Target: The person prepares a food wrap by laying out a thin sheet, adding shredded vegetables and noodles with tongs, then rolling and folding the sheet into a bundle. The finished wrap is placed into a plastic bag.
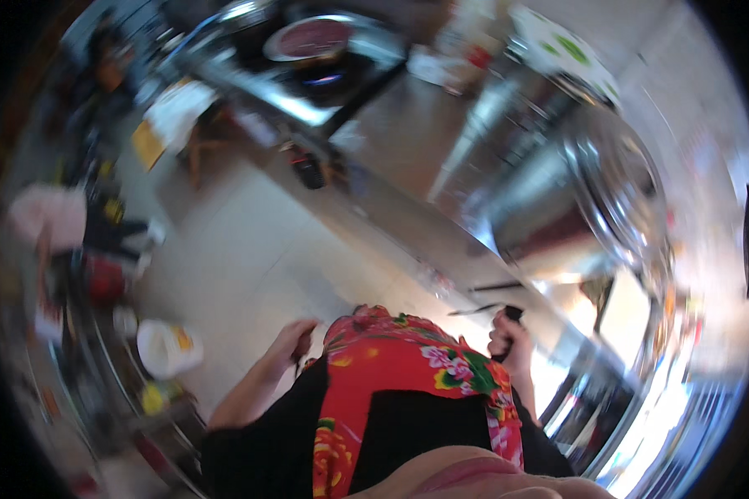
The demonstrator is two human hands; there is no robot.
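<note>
My right hand (pixel 512 343) is closed around a black-handled tool (pixel 514 313). A thin, dark, blade-like piece (pixel 474 311) points left from beside that hand, but blur hides whether it belongs to the tool. On the other side of my body, my left hand (pixel 295 339) has its fingers curled in. A small dark sliver shows beneath them, too smeared to name. Between my hands, a red flowered apron (pixel 424 353) covers my front.
A steel counter (pixel 391 137) runs diagonally past my right side, bearing a large shiny steel pot (pixel 549 204). Ahead, a pan (pixel 308 39) sits on a stove with a blue flame. At left are a white bucket (pixel 165 348) and a person in pink (pixel 52 218).
</note>
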